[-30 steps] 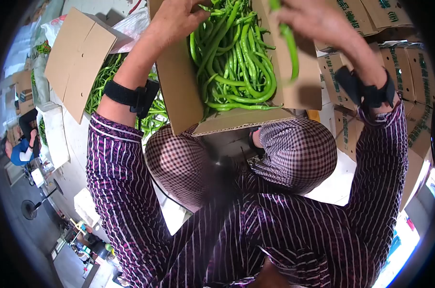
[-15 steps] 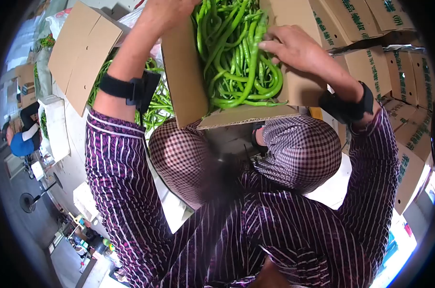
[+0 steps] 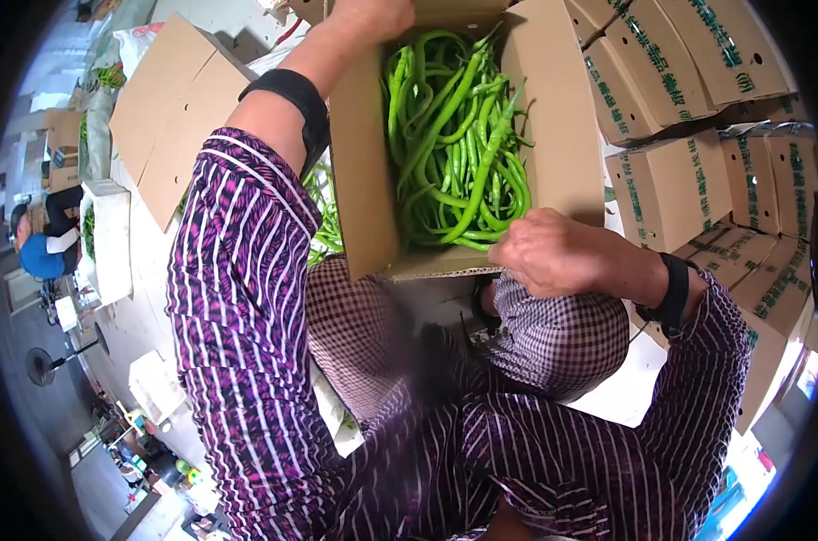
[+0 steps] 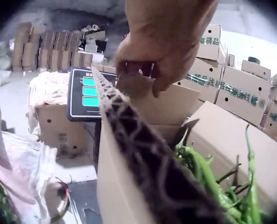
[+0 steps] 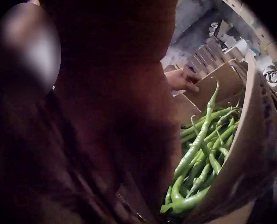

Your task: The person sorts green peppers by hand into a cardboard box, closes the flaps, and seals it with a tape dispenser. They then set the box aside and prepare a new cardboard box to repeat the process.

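Observation:
An open cardboard box (image 3: 567, 135) full of long green chili peppers (image 3: 463, 149) stands in front of my knees. My left hand (image 3: 371, 20) is at the far left of the box, partly cut off by the head view's top edge. In the left wrist view its fingers (image 4: 162, 85) curl over the far edge of the cardboard. My right hand (image 3: 549, 254) grips the near right corner of the box, fingers bent at the rim. Dark blur fills much of the right wrist view, where the peppers (image 5: 199, 158) show beside the box wall.
Printed cardboard boxes (image 3: 680, 68) are stacked on the right. A scale display (image 4: 84, 95) with lit panels stands beyond the box. Another carton's flap (image 3: 170, 113) rises on the left, with more peppers (image 3: 326, 221) beside my box. A person in blue (image 3: 44, 254) sits far left.
My right hand laid a long pepper onto the pile, then came back to the near right corner of the box. My left hand has moved to the box's far edge.

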### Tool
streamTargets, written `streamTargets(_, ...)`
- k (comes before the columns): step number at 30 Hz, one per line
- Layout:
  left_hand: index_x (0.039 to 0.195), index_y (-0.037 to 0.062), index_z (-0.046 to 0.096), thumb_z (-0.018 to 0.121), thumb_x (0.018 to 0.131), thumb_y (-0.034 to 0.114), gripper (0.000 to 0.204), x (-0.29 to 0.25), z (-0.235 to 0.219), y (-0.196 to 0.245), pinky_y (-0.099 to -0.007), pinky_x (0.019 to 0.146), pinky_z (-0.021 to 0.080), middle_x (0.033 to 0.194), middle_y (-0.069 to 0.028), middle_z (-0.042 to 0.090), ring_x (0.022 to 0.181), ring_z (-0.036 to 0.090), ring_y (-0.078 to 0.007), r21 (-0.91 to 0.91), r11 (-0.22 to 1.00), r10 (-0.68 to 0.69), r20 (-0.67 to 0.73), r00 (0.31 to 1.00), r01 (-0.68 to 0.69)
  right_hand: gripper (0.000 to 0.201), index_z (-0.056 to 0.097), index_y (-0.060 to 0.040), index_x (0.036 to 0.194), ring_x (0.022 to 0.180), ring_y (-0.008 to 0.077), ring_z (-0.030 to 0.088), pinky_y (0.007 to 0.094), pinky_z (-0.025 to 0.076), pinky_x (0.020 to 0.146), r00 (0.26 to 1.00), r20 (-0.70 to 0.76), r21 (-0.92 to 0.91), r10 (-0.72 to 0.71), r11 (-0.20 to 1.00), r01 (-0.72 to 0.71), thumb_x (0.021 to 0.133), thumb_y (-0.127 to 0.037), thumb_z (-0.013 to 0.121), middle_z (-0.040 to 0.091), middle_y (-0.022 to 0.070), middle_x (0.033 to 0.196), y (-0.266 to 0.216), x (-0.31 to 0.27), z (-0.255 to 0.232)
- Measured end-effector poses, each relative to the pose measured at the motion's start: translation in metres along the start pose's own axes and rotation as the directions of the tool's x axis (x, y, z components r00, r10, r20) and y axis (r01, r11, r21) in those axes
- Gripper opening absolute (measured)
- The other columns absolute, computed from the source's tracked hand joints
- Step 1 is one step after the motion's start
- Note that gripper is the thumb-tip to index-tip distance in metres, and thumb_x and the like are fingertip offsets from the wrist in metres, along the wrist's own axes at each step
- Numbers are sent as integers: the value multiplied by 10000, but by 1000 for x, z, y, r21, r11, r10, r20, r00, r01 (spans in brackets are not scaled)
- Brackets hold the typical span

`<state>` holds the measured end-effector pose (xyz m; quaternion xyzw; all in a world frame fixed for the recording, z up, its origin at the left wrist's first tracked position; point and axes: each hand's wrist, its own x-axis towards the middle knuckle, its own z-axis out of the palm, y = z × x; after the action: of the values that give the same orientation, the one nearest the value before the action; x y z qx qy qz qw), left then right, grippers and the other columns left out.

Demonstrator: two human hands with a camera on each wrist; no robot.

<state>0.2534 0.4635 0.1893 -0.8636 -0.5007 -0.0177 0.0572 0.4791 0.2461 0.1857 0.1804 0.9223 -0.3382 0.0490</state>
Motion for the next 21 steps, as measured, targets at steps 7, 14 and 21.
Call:
streamTargets(7, 1090, 7, 585, 634, 805, 169, 331, -39, -20, 42, -402, 821, 522, 1061, -191, 627, 989, 623, -347, -163, 981, 78, -184, 980, -109, 390, 633, 6, 1059, 891, 318, 642, 434, 496, 787, 999, 48, 184, -22, 983, 13, 851, -323, 644, 662, 177, 899, 8, 2, 4)
streamTargets(14, 1211, 6, 485, 699, 789, 352, 586, -70, 10, 88, -450, 839, 529, 1012, -271, 634, 949, 638, -401, -185, 976, -4, 528, 849, 119, 566, 579, 60, 1163, 1020, 378, 594, 415, 481, 874, 931, 206, 320, 302, 878, -356, 856, -410, 645, 628, 226, 1046, 12, 27, -49)
streamTargets(21, 1099, -40, 539, 675, 771, 305, 496, -56, 21, 47, -419, 855, 529, 1042, -263, 643, 990, 640, -379, -485, 750, -253, 417, 873, 450, 413, 545, 59, 1179, 1179, 361, 499, 427, 396, 1012, 888, -229, 9, 399, 913, -408, 906, -249, 580, 535, 219, 1214, 77, 23, -31)
